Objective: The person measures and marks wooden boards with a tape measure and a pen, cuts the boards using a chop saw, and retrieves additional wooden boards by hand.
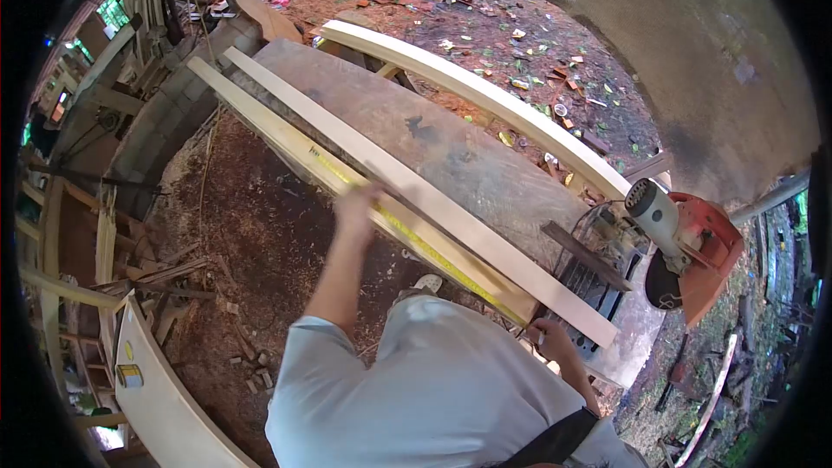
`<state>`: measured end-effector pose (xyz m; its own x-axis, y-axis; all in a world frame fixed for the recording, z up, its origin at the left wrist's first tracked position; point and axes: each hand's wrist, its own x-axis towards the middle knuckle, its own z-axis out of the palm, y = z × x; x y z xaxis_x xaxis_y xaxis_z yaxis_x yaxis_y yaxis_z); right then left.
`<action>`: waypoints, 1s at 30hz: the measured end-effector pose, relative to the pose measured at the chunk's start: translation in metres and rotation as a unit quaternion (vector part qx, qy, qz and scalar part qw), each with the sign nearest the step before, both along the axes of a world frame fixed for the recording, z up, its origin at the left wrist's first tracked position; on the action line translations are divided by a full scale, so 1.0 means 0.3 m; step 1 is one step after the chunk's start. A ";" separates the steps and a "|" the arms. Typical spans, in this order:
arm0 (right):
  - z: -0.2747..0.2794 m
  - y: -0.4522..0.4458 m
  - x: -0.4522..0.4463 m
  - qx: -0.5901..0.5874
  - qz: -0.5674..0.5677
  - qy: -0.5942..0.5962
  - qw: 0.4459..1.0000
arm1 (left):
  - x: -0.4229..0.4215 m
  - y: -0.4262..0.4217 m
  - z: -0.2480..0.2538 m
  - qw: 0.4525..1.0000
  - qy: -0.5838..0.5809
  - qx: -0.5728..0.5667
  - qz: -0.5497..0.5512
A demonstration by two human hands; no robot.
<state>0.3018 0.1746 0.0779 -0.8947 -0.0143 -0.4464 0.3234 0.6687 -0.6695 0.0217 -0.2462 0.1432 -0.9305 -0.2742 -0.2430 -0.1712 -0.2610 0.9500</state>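
Along the near edge of the workbench (347, 95), from the head view, a yellow measuring tape (442, 261) runs lengthwise over your near board (468, 262), presumably so its markings follow the wood's length. The far board (451, 215) lies beside it, roughly parallel, likely set there to leave the near one reachable from your side. Your arms are spread apart, which probably helps keep the long tape straight between them.

Your left hand (355, 212) is down over the tape partway along the near board; blur hides its fingers, so you cannot tell whether they pinch or simply press. Your right hand (555, 342) is beside the board's end nearest the miter saw (685, 243), fingers curled; whether they pinch the tape or something slim is unclear. The tape thus stretches between your hands and on past the left one.
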 end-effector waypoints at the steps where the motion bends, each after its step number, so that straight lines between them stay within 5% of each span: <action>1: 0.066 -0.054 -0.011 -0.001 -0.032 -0.032 0.999 | 0.097 0.097 -0.064 0.987 0.037 -0.004 -0.159; 4: 0.083 -0.144 -0.038 -0.040 -0.085 -0.090 0.992 | 0.378 0.380 -0.145 0.889 -0.173 0.078 -0.417; 6: -0.002 -0.158 -0.036 -0.044 0.003 0.161 0.986 | 0.474 0.463 -0.219 0.883 -0.139 0.091 -0.440; 9: 0.108 -0.175 -0.021 -0.010 -0.029 -0.006 1.000 | 0.421 0.405 -0.255 0.884 -0.044 -0.016 -0.466; 10: 0.153 -0.188 -0.031 -0.020 -0.044 -0.095 0.994 | 0.372 0.365 -0.226 0.900 -0.059 -0.027 -0.432; 11: -0.011 -0.104 0.048 0.022 -0.032 -0.074 0.996 | 0.314 0.309 -0.196 0.914 -0.073 -0.040 -0.397; 12: 0.021 -0.081 0.071 0.023 -0.028 -0.098 0.995 | 0.227 0.235 -0.271 0.933 -0.040 -0.016 -0.358; 13: 0.092 -0.066 0.092 0.026 -0.025 -0.121 0.992 | 0.137 0.149 -0.181 0.931 -0.129 -0.091 -0.329; 18: 0.249 0.041 0.256 -0.002 -0.077 -0.075 0.994 | -0.339 -0.274 -0.218 0.998 -0.035 -0.009 -0.060; 19: 0.251 0.065 0.284 0.000 -0.101 -0.070 0.992 | -0.372 -0.326 -0.089 0.998 -0.054 -0.034 0.002; 21: 0.237 0.162 0.298 0.006 -0.068 -0.171 0.983 | -0.595 -0.537 -0.253 0.992 -0.008 0.035 0.118; 25: 0.226 0.211 0.275 0.065 -0.044 -0.121 0.990 | -0.781 -0.788 -0.187 0.988 0.004 0.029 0.155; 28: 0.273 0.043 0.077 0.040 -0.159 -0.260 0.951 | -0.902 -0.894 -0.180 0.986 0.019 0.049 0.160; 30: 0.200 -0.039 -0.034 0.032 -0.124 -0.070 0.989 | -0.963 -0.953 -0.204 0.986 0.037 0.067 0.145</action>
<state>0.2918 0.1628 0.1378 -0.7962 0.2303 -0.5595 0.5699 0.5960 -0.5657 -0.2671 -0.5322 0.0820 -0.8339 -0.5017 -0.2302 -0.0028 -0.4132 0.9106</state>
